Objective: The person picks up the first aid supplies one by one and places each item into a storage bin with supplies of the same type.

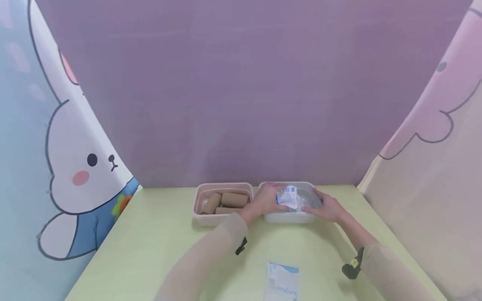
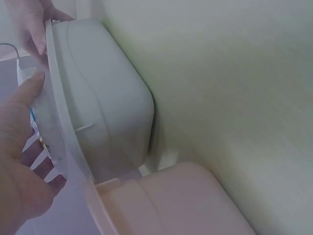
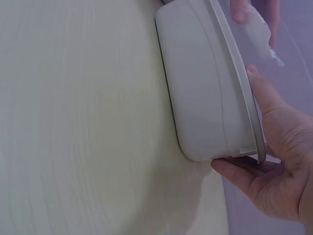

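My left hand [image 1: 268, 198] holds a small white packet with blue print [image 1: 288, 198] between thumb and fingers, over the left part of a pale grey-white plastic basin [image 1: 288, 218]. Its thumb [image 2: 32, 88] lies on one face of the packet in the left wrist view, with the fingers behind. My right hand [image 1: 328, 208] grips the right end of the same basin, thumb at the rim and fingers against the outer wall [image 3: 205, 98]. Inside the basin is something clear or white, partly hidden by the hands.
Left of it stands a pink basin [image 1: 212, 220] with several brown rolls [image 1: 234, 200] inside. A flat white and blue packet printed "Surgical" [image 1: 282, 282] lies near the front of the yellow-green table [image 1: 150, 251]. Behind rises a purple wall [image 1: 241, 92]; cartoon-printed sheets flank both sides.
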Available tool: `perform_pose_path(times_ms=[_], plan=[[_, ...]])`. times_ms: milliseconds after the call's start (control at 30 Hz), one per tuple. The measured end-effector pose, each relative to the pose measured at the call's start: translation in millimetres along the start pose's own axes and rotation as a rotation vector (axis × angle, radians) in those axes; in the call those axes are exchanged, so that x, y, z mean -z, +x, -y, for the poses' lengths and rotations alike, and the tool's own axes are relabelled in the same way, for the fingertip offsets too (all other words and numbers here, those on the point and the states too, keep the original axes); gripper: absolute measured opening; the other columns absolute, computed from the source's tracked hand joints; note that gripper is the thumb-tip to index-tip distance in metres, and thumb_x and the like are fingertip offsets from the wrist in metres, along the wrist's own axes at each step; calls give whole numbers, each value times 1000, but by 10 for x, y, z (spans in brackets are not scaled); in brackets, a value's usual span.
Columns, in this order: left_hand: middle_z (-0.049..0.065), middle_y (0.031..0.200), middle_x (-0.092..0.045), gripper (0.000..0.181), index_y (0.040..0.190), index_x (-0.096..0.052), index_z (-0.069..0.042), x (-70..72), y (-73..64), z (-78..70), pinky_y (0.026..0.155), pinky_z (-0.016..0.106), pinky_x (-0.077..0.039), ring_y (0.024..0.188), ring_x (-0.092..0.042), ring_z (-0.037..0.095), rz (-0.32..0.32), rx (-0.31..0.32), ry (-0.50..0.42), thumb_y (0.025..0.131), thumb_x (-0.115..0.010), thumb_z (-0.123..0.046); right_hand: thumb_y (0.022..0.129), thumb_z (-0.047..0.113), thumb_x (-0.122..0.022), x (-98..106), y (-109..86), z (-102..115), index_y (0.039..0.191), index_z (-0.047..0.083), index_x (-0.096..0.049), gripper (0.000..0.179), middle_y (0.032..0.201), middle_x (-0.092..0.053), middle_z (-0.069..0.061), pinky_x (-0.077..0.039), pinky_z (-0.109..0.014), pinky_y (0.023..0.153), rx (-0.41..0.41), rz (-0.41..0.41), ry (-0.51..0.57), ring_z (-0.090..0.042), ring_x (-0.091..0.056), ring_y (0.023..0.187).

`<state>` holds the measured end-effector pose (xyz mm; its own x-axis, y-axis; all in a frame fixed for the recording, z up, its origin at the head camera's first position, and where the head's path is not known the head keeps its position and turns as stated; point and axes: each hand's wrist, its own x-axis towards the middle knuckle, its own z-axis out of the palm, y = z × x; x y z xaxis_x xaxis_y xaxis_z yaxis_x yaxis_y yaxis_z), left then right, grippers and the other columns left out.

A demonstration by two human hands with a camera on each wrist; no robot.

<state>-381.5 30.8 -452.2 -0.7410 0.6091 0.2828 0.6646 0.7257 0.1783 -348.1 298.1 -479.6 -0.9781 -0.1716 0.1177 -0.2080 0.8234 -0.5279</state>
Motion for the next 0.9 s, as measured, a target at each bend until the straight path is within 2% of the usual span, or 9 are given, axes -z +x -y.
perform_pose_path(times_ms=[133,333,467,700,900], plan=[[6,151,-65,81,151,-59,-11,-83,50,-39,126,37,-41,141,-60,22,26,-29,-15,87,-84,-54,89,49,-83,28,-71,-37,156,-18,-34,107,142,-55,-45,-55,-63,104,-14,-19,-11,-55,-62,128],[9,155,-61,82,153,-58,-10,-101,34,-16,128,39,-39,144,-57,24,48,26,-44,87,-86,-51,90,53,-82,-25,-13,-60,158,-16,-33,109,142,-57,-43,-56,-61,104,0,-13,18,-53,-63,128],[11,156,-60,83,153,-56,-9,-84,-7,-11,128,41,-39,144,-57,26,59,34,-80,88,-86,-50,89,55,-82,-48,5,-63,159,-15,-32,110,145,-55,-43,-55,-62,106,-24,2,15,-53,-62,130],[9,155,-61,83,155,-55,-10,-62,-43,7,127,41,-40,144,-58,26,47,47,-116,89,-85,-50,89,52,-83,-58,1,-29,158,-16,-33,109,145,-55,-43,-55,-62,105,-1,0,17,-53,-62,130],[12,158,-58,79,157,-51,-8,-44,-41,26,128,41,-39,148,-54,29,31,50,-141,93,-83,-41,89,50,-83,-64,-2,-25,158,-16,-33,107,144,-56,-43,-56,-61,104,13,-5,20,-52,-64,128]])
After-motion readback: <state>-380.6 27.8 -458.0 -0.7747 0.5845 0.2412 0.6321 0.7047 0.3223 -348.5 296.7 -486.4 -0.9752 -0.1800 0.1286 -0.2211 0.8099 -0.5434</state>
